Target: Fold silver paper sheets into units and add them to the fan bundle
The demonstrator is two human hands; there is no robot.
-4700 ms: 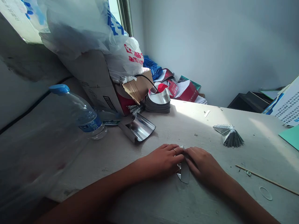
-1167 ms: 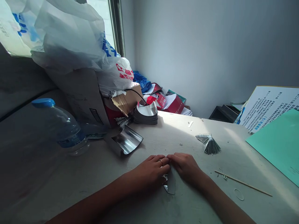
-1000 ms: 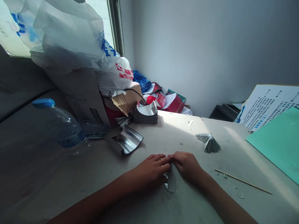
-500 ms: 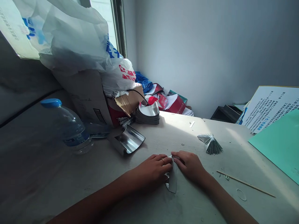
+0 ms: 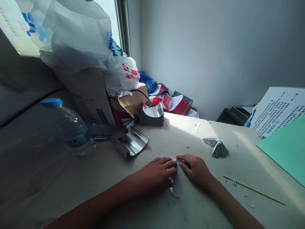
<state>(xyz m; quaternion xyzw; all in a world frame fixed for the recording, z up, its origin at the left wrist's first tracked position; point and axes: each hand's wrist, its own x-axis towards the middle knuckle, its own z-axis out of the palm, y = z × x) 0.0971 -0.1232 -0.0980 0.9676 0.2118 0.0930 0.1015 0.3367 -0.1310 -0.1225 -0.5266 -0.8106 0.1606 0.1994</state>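
Note:
A narrow folded strip of shiny silver sheet lies on the table between my hands. My left hand, with a ring on one finger, presses its curled fingers over the strip's left side and covers part of it. At the strip's far end, my right hand pinches the folded tip between thumb and forefinger. Beyond my left hand sits a curved stack of silver sheets. A fanned bundle of folded silver strips rests past my right hand.
A thin wooden stick and a rubber band lie at the right. A plastic bottle with a blue cap stands at the left. Another curved sheet stack is near the box and plastic bags. A green sheet lies far right.
The whole view has shifted slightly. Both hands stay at the silver strip in nearly the same pose, and nothing has been let go.

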